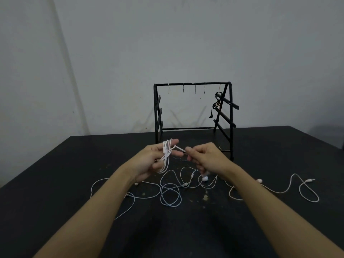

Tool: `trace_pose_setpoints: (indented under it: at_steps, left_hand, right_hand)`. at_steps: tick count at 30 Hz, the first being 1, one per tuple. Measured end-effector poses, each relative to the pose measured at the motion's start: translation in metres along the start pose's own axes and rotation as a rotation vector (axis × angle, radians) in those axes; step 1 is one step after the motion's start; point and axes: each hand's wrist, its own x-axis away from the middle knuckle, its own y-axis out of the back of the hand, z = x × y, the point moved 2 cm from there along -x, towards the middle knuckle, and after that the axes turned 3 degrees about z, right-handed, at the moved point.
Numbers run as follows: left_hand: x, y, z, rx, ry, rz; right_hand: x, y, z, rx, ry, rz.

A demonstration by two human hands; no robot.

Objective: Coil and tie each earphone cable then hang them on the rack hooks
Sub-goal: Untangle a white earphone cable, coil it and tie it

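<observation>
My left hand (151, 160) holds a coil of white earphone cable (166, 158) wound in long loops over its fingers, above the black table (55, 183). My right hand (202, 157) pinches the free end of that cable (179, 148), pulled taut between the two hands. A white earbud (204, 178) hangs just below my right hand. Behind the hands stands the black rack (192, 83) with several thin hooks (195, 90) on its top bar. A coiled black earphone (217, 101) hangs from the rightmost hook.
More white earphone cables lie loose on the table: a tangle of loops (170, 194) under the hands, one (290, 189) at the right, another (111, 187) at the left. A grey wall rises behind the table's far edge.
</observation>
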Motion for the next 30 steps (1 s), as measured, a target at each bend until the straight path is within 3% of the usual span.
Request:
trace_pose_setpoints:
  at_steps: [3,7,10,13,16,19,24,30]
  left_hand:
    - [-0.005,-0.005,0.008,-0.22,-0.063,-0.145]
    - [-0.014,-0.011,0.01,-0.203,-0.242,-0.407]
    - [-0.017,-0.02,0.01,0.19,-0.282,-0.456]
    - [-0.017,-0.02,0.006,0.397,-0.32,-0.51]
    - [-0.016,-0.018,0.004,0.446,-0.31,-0.462]
    - [-0.015,-0.019,0.002,0.282,-0.294,-0.393]
    - [-0.009,-0.029,-0.003,-0.172,-0.307,-0.314]
    - [-0.007,-0.03,-0.004,-0.305,-0.261,-0.223]
  right_hand:
    - [0.001,-0.011,0.004,-0.08,-0.044,0.062]
    - [0.002,-0.041,0.012,-0.212,-0.033,0.116]
    - [-0.003,-0.055,0.006,-0.317,-0.094,-0.102]
    - [-0.006,-0.053,0.001,-0.181,-0.104,-0.338]
    - [-0.004,-0.052,0.008,-0.225,-0.078,-0.235]
    - [-0.004,-0.051,0.02,-0.414,0.004,-0.085]
    - [-0.008,-0.054,0.021,-0.482,-0.021,-0.172]
    - [-0.006,-0.055,0.016,-0.766,-0.121,-0.113]
